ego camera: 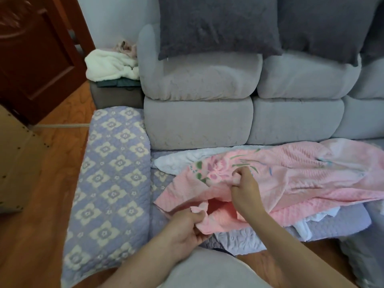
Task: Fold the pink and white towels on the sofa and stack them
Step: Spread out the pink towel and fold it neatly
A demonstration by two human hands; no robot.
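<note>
Left hand (185, 224) at six o'clock, fingers and thumb curled tight, pinching a bunched near edge of the pink towel (291, 175). Right hand (246, 189) just beyond at one o'clock from it, fingers curled down, gripping a fold of the same towel beside its printed flower pattern. Pink towel sprawled and rumpled across the sofa (199, 119) seat, trailing off toward three o'clock, near edge lifted between the two hands. White towel (182, 161) lay underneath, peeking out at eleven o'clock from the hands, another white scrap showing at four o'clock below the pink. Lilac quilted cover (112, 173) with cream flowers draped over the armrest at nine o'clock. Two dark grey cushions (218, 26) propped against the backrest at twelve. Heap of white fleece (110, 63) piled on a stool at ten o'clock, brown door (35, 50) further left.
</note>
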